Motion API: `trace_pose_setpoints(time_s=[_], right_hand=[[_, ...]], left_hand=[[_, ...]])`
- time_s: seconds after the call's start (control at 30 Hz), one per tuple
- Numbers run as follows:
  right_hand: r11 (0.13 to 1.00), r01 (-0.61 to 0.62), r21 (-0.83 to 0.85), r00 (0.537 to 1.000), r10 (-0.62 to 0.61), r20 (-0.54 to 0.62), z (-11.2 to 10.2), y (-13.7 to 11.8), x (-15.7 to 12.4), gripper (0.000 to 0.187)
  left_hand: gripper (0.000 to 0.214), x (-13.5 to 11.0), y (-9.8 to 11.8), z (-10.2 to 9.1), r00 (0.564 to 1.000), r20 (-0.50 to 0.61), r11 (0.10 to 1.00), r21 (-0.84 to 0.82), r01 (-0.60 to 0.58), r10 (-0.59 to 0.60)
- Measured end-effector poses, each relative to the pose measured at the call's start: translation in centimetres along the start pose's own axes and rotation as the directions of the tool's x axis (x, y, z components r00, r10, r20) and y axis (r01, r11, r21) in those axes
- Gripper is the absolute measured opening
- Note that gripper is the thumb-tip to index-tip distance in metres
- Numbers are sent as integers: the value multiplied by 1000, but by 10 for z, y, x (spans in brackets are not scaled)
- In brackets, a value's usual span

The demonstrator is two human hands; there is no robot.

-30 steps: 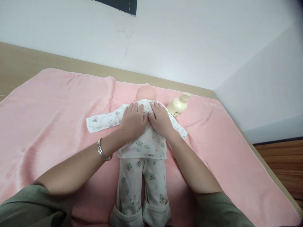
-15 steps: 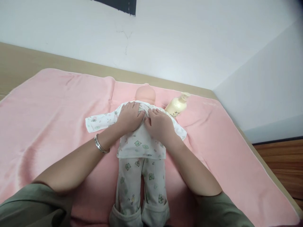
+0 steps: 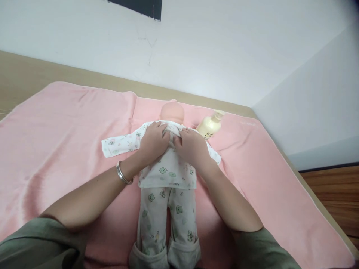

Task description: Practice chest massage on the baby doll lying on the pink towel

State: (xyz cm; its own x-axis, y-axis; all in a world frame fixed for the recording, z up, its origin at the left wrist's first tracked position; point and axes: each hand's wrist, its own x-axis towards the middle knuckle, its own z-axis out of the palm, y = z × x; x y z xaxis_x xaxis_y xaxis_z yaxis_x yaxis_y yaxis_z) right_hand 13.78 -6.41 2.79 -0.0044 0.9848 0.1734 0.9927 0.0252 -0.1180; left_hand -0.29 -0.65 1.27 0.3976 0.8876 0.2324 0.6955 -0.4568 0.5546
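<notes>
A baby doll (image 3: pixel 171 112) lies on a pink towel (image 3: pixel 56 130), head away from me, dressed in a white printed shirt (image 3: pixel 168 173) and matching trousers (image 3: pixel 165 216). My left hand (image 3: pixel 153 142) lies flat on the doll's upper body, left of its middle, fingers toward the collar. My right hand (image 3: pixel 192 145) rests flat beside it on the right, thumbs nearly touching. The shirt cloth bunches a little between the thumbs. A silver bangle (image 3: pixel 123 173) is on my left wrist. The doll's left sleeve (image 3: pixel 117 144) lies spread out flat.
A cream pump bottle (image 3: pixel 209 127) lies on the towel just right of the doll's head, close to my right hand. The towel covers a wooden table (image 3: pixel 17 71) set against a white wall. Wooden floor (image 3: pixel 333 194) shows beyond the table's right edge.
Both hands slid slightly up toward the doll's collar and the cloth gathered between the thumbs. The doll and bottle stay in place.
</notes>
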Motion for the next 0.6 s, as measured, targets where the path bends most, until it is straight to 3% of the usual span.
trace_pose_setpoints(time_s=[0.23, 0.47, 0.6], right_hand=[[996, -55, 70, 998, 54, 30, -5, -1, 2, 34], [994, -9, 110, 1000, 8, 13, 9, 14, 14, 38], [999, 44, 33, 997, -41, -66, 12, 10, 8, 40]], left_hand=[[37, -2, -7, 16, 996, -69, 992, 115, -42, 50], [51, -29, 19, 14, 991, 84, 978, 175, -114, 100], [47, -22, 15, 7, 990, 127, 984, 157, -84, 64]])
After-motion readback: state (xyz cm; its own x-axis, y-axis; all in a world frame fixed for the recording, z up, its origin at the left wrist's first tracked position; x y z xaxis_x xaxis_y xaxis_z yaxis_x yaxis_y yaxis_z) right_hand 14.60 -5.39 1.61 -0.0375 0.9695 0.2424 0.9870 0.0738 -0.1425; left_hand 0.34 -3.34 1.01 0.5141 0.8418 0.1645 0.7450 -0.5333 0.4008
